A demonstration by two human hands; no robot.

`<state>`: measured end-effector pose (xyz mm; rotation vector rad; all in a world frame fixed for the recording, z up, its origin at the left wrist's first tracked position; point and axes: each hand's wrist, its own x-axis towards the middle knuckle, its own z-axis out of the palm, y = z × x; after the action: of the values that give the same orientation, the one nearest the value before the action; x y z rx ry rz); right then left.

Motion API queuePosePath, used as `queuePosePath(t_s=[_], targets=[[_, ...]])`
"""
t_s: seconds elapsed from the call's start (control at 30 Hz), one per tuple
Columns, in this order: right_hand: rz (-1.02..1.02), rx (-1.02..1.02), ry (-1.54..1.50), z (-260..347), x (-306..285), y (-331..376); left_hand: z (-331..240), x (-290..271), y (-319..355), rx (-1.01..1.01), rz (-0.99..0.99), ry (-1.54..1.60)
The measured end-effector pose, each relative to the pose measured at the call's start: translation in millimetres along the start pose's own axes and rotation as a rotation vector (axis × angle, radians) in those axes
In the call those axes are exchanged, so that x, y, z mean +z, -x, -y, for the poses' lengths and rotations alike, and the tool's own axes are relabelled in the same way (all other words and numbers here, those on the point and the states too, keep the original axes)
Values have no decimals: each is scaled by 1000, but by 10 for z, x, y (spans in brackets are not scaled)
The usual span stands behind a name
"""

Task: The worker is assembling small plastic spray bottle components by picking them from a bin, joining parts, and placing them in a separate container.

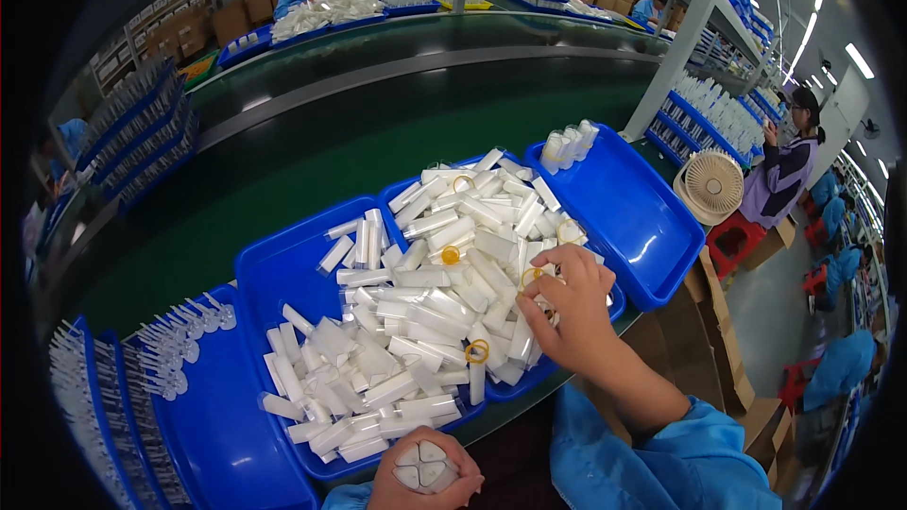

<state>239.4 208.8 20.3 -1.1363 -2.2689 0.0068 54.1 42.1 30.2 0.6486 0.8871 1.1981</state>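
My right hand [570, 307] reaches into a pile of small white plastic tubes [444, 264] heaped in a blue tray [529, 381], its fingers pinching among the tubes beside a yellow rubber band [531, 276]. My left hand [425, 467] is at the lower edge, closed around a bundle of several white tubes [421, 466] seen end-on. More loose white tubes [350, 387] fill the neighbouring blue tray [274, 269]. Other yellow bands [478, 351] lie scattered on the pile.
A blue tray [633, 217] at right holds a few upright white tubes [569, 144]. Trays of clear pieces [179, 340] sit at left. A green conveyor belt [312, 151] runs beyond. A small fan [710, 185], cardboard boxes [704, 340] and other workers are nearby.
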Motion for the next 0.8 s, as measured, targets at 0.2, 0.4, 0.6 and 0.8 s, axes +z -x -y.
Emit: queuePosePath(t_s=[0.2, 0.4, 0.6, 0.8], targets=[[81, -169, -279, 29, -136, -530, -117, -9, 16, 166, -175, -135], [-15, -525, -137, 392, -190, -781, -121, -88, 50, 258, -224, 6], [109, -547, -441, 592, -55, -906, -152, -178, -5, 500, -423, 28], [412, -597, -681, 940, 11, -865, -226, -204, -10, 535, -376, 156]])
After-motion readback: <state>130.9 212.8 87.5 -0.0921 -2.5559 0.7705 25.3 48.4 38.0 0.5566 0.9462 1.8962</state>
